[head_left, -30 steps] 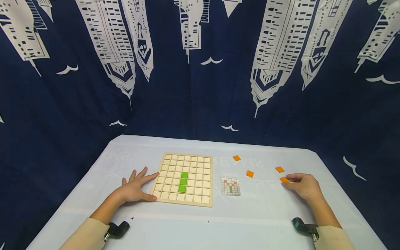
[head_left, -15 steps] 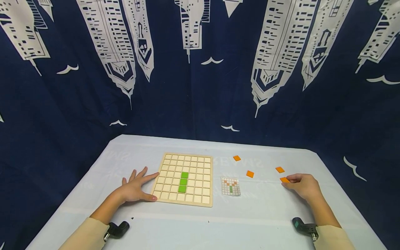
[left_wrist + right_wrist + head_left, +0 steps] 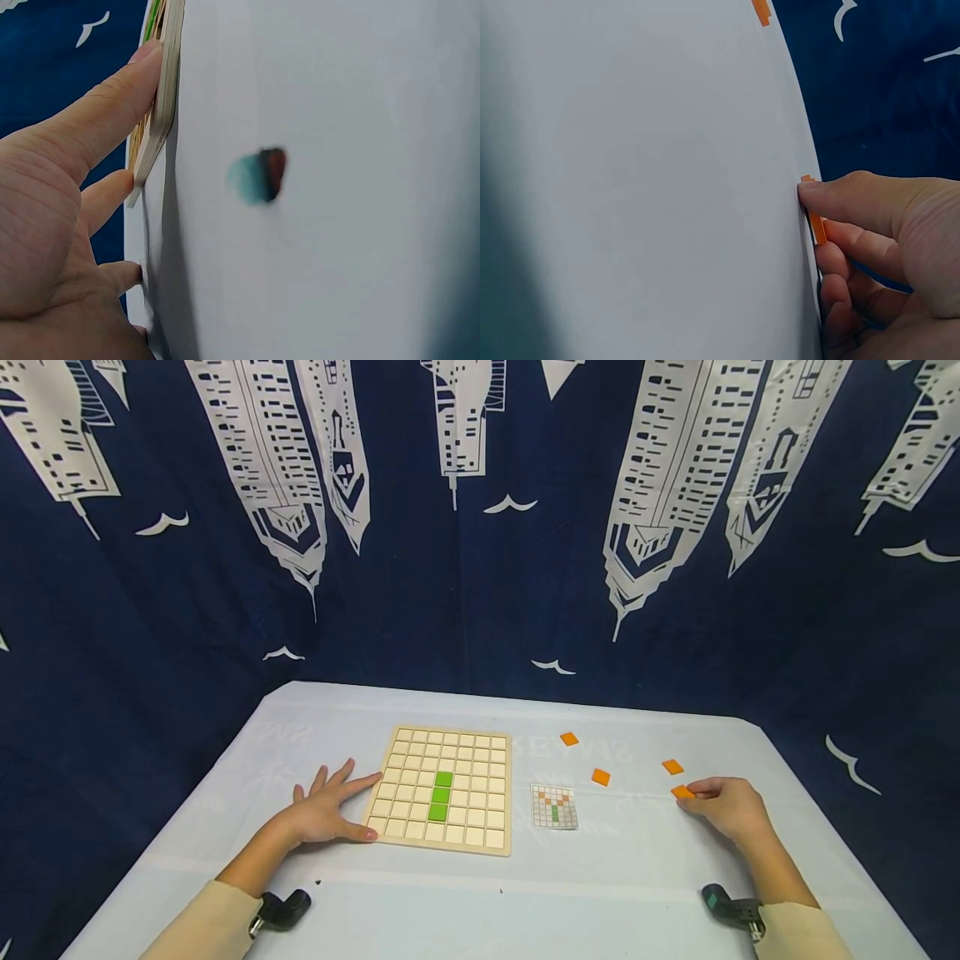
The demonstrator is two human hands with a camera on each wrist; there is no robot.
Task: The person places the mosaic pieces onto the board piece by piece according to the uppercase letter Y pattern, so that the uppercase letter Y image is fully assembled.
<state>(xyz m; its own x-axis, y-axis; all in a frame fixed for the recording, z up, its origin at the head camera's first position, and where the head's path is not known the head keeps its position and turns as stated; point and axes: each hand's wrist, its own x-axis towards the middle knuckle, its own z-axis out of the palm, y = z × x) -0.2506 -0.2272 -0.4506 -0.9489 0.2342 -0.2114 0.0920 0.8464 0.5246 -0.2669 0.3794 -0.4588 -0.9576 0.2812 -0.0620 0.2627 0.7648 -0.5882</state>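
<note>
My left hand spreads its fingers against the left side of a wooden grid board, thumb at the near left corner. In the left wrist view, the thumb and a finger touch the board's edge. A column of 3 green square tiles lies in the board's cells. Over on the right, my right hand pinches an orange square tile at the table surface. The right wrist view has this orange tile between thumb and fingers, partly covered by the thumb.
A small printed pattern card lies right of the board, showing orange and green squares. Three loose orange tiles are scattered beyond: one at the back, one nearer the card, one by my right hand. The white table meets a dark blue curtain.
</note>
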